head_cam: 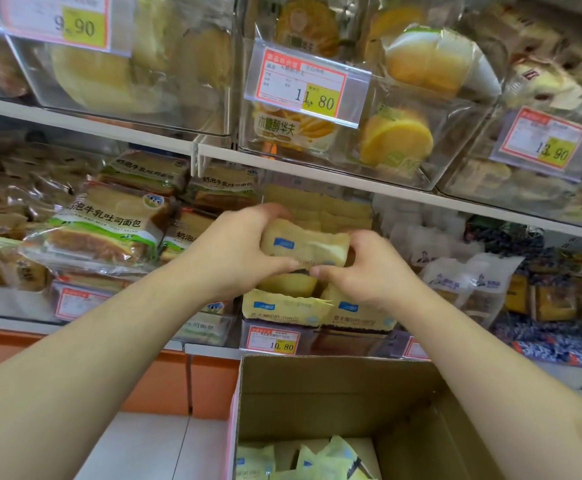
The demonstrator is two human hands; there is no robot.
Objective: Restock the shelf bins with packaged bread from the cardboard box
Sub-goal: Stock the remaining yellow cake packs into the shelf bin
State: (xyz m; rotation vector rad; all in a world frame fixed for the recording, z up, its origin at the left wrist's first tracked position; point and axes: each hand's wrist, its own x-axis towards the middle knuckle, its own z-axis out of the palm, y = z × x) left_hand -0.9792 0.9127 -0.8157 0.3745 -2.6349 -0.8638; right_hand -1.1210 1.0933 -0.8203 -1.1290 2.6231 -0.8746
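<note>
Packaged bread (305, 245), soft and light in a slippery film wrapper, sits above the shelf bin (312, 311), gripped at its ends by left hand (237, 251) and right hand (362, 268), fingers curled. It looks crushable, so hold the ends gently. More packs lie in the cardboard box (334, 393).

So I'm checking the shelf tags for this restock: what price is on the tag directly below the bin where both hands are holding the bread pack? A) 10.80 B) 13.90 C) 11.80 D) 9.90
A: the price tag on the front of the bin, under the bread pack gripped by the left hand and right hand, reads 10.80.
</note>
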